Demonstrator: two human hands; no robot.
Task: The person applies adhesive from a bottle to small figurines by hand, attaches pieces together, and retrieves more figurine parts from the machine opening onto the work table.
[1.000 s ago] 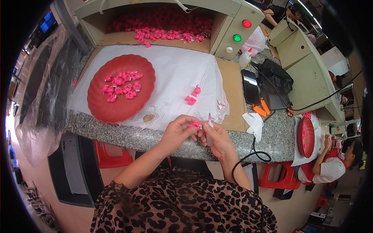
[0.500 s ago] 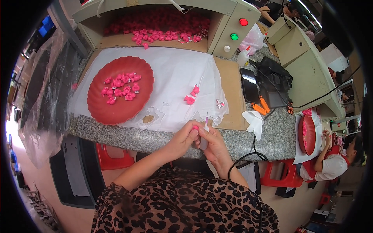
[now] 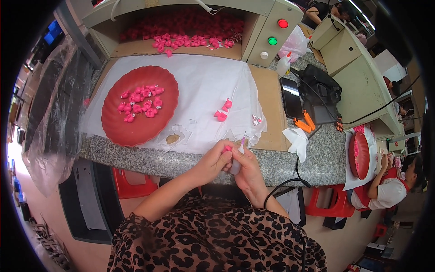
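Speckled grey stone forms the worktop, and its front edge runs just under the person's hands, which meet right over that edge. Spread across the middle of it is a white cloth, whose near hem stops short of the stone's lip and leaves a bare grey strip along the front. On the cloth's left part sits a round red tray with a small heap of pink pieces near its centre; its near rim comes close to the counter edge. Two loose pink pieces lie on open cloth to the right of the tray, well apart from it, with bare cloth all round them.

The left hand is pinched shut on a small pink piece at its fingertips. The right hand touches the left and is closed round a thin pale tool whose tip points up beside that piece.

Behind the cloth a beige bin opens toward the person, full of more pink pieces. To the right lie a dark phone, a black bag and a crumpled tissue. A clear plastic sheet hangs off the left end. At the far right a co-worker sits at another red tray.
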